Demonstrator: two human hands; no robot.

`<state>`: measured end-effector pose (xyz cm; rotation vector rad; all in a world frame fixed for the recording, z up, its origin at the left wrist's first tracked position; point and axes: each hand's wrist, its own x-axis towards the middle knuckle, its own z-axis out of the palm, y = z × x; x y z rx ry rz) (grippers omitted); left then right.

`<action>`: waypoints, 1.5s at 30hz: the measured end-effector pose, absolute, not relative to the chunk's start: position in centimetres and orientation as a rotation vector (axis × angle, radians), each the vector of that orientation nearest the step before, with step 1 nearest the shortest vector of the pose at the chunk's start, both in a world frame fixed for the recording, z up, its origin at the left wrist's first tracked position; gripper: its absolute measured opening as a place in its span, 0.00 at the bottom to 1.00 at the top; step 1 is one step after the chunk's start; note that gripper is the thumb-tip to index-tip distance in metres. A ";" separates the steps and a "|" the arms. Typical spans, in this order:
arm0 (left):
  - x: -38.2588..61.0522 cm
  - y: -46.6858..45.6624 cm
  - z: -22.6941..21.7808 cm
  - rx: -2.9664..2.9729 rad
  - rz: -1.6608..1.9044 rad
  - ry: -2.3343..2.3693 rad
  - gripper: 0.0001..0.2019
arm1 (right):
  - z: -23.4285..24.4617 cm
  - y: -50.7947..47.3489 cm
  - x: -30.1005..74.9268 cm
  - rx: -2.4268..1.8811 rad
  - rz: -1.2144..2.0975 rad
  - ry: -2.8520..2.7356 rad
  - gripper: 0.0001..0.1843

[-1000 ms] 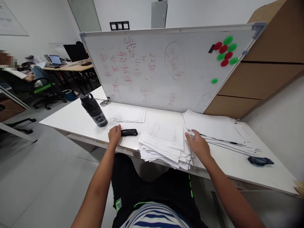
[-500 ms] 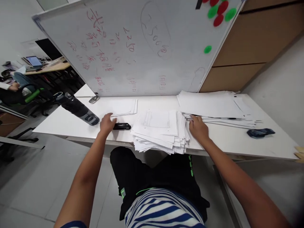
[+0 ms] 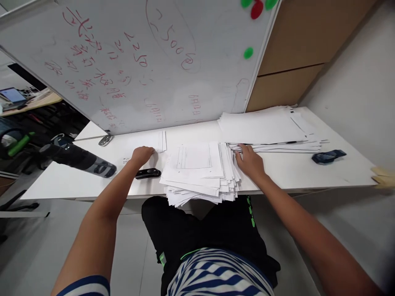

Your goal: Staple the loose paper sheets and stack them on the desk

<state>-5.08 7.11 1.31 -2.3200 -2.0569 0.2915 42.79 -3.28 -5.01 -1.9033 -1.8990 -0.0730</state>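
My left hand (image 3: 143,155) is at the near side of a small pile of paper sheets (image 3: 151,140), its fingers bunched over the edge. My palm hides the fingertips' undersides. Just nearer to me lies a black stapler (image 3: 148,173), apart from the hand. A thick, uneven stack of printed paper (image 3: 194,164) stands in front of me at the table edge. My right hand (image 3: 250,162) rests at its right side, thumb and fingers apart. Its fingertips touch the near-left edges of a wide pile of large white sheets (image 3: 262,129).
A dark bottle (image 3: 83,159) lies on the left, with a grey computer mouse (image 3: 105,140) behind it. A whiteboard (image 3: 173,82) stands along the table's back, beside brown cardboard boxes (image 3: 286,88). A dark blue object (image 3: 328,156) lies on the right of the white table (image 3: 293,168).
My left hand has moved from the stapler's left end to the small sheet pile, and its fingers have drawn together. My right hand stays between the stacks. The view has turned right.
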 end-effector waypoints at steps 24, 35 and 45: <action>-5.0 7.0 2.0 -2.279 0.173 -2.127 0.19 | -5.1 -3.4 42.5 -1.920 -0.099 -1.921 0.26; -3.0 7.6 2.5 -2.275 0.387 -2.060 0.17 | -5.1 -3.6 42.5 -1.909 -0.138 -1.920 0.25; -3.1 7.3 2.3 -2.243 0.400 -2.048 0.19 | -5.3 -3.5 42.6 -1.905 -0.170 -1.922 0.25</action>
